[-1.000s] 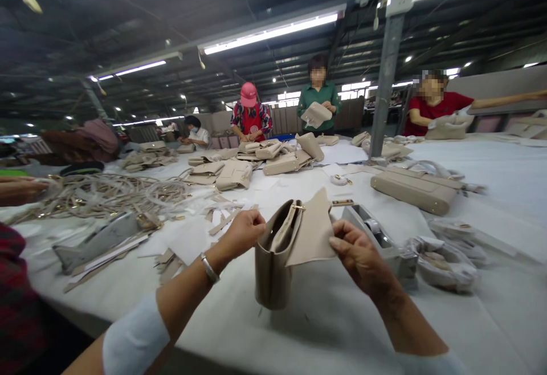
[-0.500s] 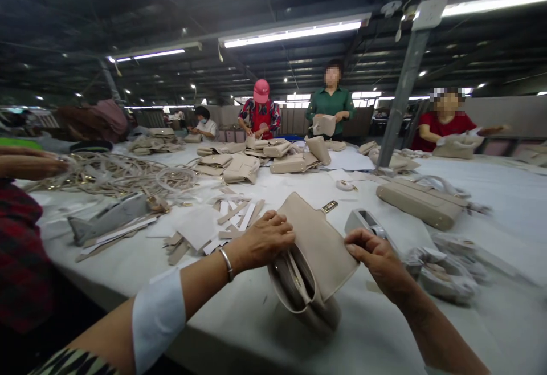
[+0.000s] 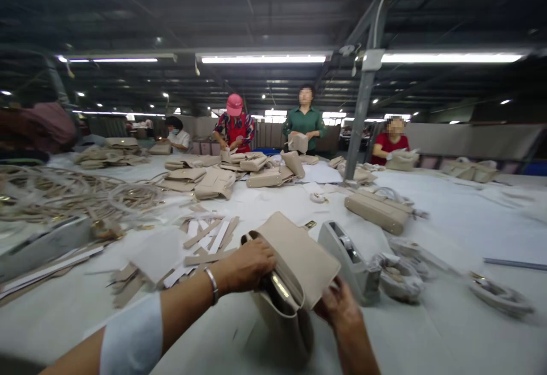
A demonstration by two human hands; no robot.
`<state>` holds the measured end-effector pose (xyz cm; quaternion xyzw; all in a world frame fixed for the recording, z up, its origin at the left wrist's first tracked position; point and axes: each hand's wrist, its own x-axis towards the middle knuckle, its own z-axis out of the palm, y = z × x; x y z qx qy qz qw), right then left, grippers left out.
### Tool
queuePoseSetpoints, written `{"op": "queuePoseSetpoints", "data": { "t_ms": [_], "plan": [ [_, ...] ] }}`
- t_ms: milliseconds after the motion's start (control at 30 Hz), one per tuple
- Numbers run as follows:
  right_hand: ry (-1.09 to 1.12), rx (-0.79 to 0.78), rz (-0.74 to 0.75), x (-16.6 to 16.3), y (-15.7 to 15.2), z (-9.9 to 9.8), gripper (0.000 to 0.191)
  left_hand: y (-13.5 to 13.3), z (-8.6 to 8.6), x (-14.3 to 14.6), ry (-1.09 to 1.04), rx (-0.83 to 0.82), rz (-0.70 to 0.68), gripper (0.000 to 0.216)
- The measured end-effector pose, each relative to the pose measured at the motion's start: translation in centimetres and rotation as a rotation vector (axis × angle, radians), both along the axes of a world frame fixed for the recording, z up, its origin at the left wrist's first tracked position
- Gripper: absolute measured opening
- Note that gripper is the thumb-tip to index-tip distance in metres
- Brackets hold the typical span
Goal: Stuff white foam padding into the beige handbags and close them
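A beige handbag (image 3: 299, 258) stands tilted on the table in front of me, its flap folded back and its mouth facing me. A gold zipper (image 3: 280, 287) shows inside the opening. My left hand (image 3: 250, 262) is closed over the bag's upper left edge, some fingertips hidden inside the mouth. At the flap's lower right corner, my right hand (image 3: 339, 305) grips the edge, with part of its fingers behind the flap and slightly blurred. Beyond the flap peeks a small gold clasp (image 3: 310, 224). Right beside the bag is a grey tape dispenser (image 3: 331, 252).
Beige and white strips (image 3: 213, 238) lie left of the bag. Farther left are another dispenser (image 3: 47, 244) and a heap of straps (image 3: 85, 192). Stacked bags (image 3: 216, 184) and a single bag (image 3: 376, 210) lie beyond. Wrapped strap coils (image 3: 499, 298) sit right. Several co-workers stand or sit across the table.
The view has swung right. The bag has tipped lower, and my right hand has shifted from the flap's side edge to beneath its corner. My left hand keeps its hold.
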<state>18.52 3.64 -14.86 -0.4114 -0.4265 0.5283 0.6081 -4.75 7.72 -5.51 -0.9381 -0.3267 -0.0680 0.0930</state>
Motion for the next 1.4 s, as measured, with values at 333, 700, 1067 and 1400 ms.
{"op": "queuePoseSetpoints", "data": {
  "t_ms": [333, 700, 1067, 1400],
  "plan": [
    [-0.127, 0.165, 0.091, -2.4, 1.5, 2.1, 0.053, 0.1, -3.7, 1.3, -0.247, -0.018, 0.173, 0.008],
    [0.002, -0.036, 0.137, -1.0, 2.4, 3.1, 0.055, 2.1, -4.1, -4.1, -0.794, -0.204, 0.580, 0.085],
    [0.047, -0.063, 0.183, -0.9, 8.7, 2.7, 0.042, -0.1, -5.3, -3.2, -1.522, -0.689, 0.266, 0.051],
    [-1.041, 0.452, -0.456, 0.1, 7.7, 7.8, 0.048, 1.0, -8.6, -4.2, -1.821, -0.793, 0.022, 0.064]
  ]
}}
